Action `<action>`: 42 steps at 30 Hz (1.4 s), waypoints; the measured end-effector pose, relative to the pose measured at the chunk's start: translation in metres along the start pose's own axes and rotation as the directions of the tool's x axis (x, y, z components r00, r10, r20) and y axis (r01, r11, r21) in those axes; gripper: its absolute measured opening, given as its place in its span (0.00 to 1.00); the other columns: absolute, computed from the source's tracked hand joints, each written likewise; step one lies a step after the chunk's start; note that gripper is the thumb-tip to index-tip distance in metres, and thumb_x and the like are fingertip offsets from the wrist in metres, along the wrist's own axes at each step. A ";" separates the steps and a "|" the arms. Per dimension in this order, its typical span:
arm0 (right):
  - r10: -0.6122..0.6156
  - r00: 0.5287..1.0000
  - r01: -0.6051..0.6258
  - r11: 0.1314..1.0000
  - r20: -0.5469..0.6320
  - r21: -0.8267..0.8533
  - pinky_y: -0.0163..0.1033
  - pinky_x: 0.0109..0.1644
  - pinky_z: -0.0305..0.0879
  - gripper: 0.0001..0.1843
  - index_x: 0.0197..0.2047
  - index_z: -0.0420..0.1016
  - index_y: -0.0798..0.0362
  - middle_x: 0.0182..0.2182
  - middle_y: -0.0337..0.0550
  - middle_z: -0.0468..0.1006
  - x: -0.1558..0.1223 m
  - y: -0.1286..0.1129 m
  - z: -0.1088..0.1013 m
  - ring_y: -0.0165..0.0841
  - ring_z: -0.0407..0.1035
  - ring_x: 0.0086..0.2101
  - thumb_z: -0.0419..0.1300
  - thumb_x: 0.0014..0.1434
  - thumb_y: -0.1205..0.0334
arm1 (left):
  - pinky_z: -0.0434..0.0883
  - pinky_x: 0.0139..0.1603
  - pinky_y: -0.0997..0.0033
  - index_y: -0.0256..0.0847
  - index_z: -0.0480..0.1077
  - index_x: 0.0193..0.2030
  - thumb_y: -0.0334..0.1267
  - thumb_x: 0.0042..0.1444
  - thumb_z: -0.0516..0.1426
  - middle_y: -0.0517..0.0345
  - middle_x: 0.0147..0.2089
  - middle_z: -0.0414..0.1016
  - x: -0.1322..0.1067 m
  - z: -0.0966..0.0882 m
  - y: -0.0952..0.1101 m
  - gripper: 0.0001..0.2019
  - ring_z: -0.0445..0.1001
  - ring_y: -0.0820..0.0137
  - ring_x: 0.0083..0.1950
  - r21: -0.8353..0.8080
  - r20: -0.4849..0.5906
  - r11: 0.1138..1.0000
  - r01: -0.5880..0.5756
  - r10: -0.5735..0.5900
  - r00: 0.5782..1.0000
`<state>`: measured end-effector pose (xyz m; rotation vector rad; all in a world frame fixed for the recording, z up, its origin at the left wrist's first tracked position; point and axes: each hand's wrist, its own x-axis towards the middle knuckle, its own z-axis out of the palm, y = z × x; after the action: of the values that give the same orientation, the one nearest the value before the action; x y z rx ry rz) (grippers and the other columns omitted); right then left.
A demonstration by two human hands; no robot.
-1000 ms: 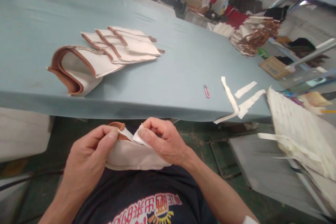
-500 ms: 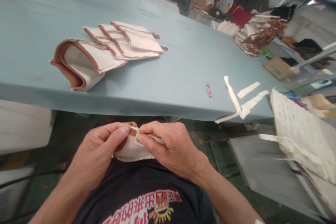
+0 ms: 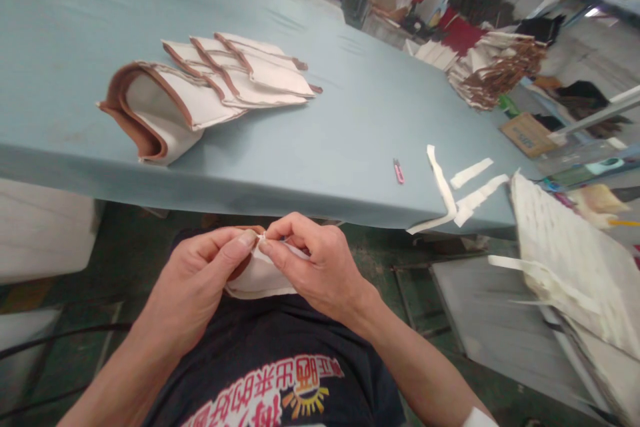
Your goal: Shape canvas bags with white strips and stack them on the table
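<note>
Cloth [image 3: 263,278] is pinched by your left hand [image 3: 197,280] and right hand [image 3: 320,267]; they nearly meet, likely for fine control.

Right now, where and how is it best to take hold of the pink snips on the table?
The pink handle of the snips looks the best part, taken from above and from the near side of the table: they lie flat, handle nearer that side, narrow blades pointing away. The white strips lie apart, to the right.

Held fabric [image 3: 264,278] cream and brown; tablecloth [image 3: 330,140] plain blue-grey; snips [image 3: 399,173] pink; shirt [image 3: 225,343] dark, red-and-white lettering
</note>
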<state>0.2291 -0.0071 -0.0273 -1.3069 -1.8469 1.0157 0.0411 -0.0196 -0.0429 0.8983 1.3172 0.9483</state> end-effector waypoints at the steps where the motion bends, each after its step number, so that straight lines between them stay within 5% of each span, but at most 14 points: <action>1: 0.000 1.000 0.000 1.000 -0.002 0.002 0.36 0.38 0.63 0.12 0.41 0.84 0.48 0.27 0.33 0.78 0.000 0.002 0.001 0.29 0.67 0.27 0.64 0.73 0.52 | 0.62 0.26 0.75 0.40 0.81 0.24 0.58 0.45 0.72 0.59 0.25 0.77 0.000 0.000 0.000 0.21 0.63 0.73 0.26 -0.001 -0.001 1.000 0.001 -0.001 1.000; 13: -0.063 0.994 0.044 0.980 -0.091 -0.194 0.36 0.44 0.69 0.10 0.42 0.85 0.46 0.32 0.37 0.86 -0.004 0.009 0.013 0.31 0.75 0.30 0.64 0.75 0.55 | 0.61 0.26 0.75 0.38 0.84 0.26 0.59 0.45 0.74 0.59 0.24 0.76 0.005 0.000 -0.006 0.23 0.63 0.73 0.26 -0.016 -0.015 0.999 0.034 -0.034 0.999; 18: 0.006 0.986 -0.029 0.990 -0.166 -0.140 0.36 0.42 0.68 0.11 0.41 0.84 0.47 0.28 0.36 0.84 -0.007 0.010 0.023 0.30 0.71 0.26 0.64 0.74 0.53 | 0.67 0.29 0.75 0.38 0.86 0.30 0.60 0.43 0.75 0.52 0.30 0.85 0.006 -0.001 -0.010 0.24 0.71 0.70 0.29 -0.038 -0.033 0.997 0.066 -0.067 0.997; 28: 0.015 0.972 -0.057 0.983 -0.234 -0.174 0.37 0.42 0.67 0.11 0.40 0.84 0.48 0.28 0.38 0.84 -0.007 0.011 0.037 0.31 0.72 0.27 0.65 0.74 0.53 | 0.70 0.30 0.73 0.38 0.83 0.28 0.58 0.42 0.75 0.55 0.25 0.81 0.004 0.002 -0.006 0.23 0.73 0.68 0.28 -0.057 -0.051 0.997 0.055 -0.058 0.997; 37: -0.009 0.970 -0.051 0.970 -0.245 -0.238 0.38 0.41 0.67 0.11 0.42 0.85 0.47 0.27 0.39 0.84 -0.009 0.015 0.043 0.32 0.73 0.27 0.66 0.75 0.52 | 0.77 0.35 0.69 0.42 0.84 0.33 0.50 0.41 0.74 0.55 0.31 0.85 0.002 -0.004 -0.014 0.16 0.80 0.62 0.33 0.023 -0.103 1.000 -0.006 0.008 0.995; 42: -0.137 0.963 0.070 0.958 -0.230 -0.278 0.41 0.46 0.69 0.16 0.46 0.87 0.49 0.37 0.46 0.91 -0.013 0.018 0.043 0.37 0.81 0.34 0.61 0.80 0.51 | 0.78 0.38 0.70 0.44 0.84 0.34 0.50 0.45 0.70 0.53 0.43 0.90 -0.002 0.001 -0.021 0.14 0.83 0.63 0.37 0.082 -0.190 0.995 -0.057 0.071 0.979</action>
<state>0.2048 -0.0256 -0.0654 -1.4033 -1.8808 0.5311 0.0427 -0.0286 -0.0614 0.9297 1.5047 1.0624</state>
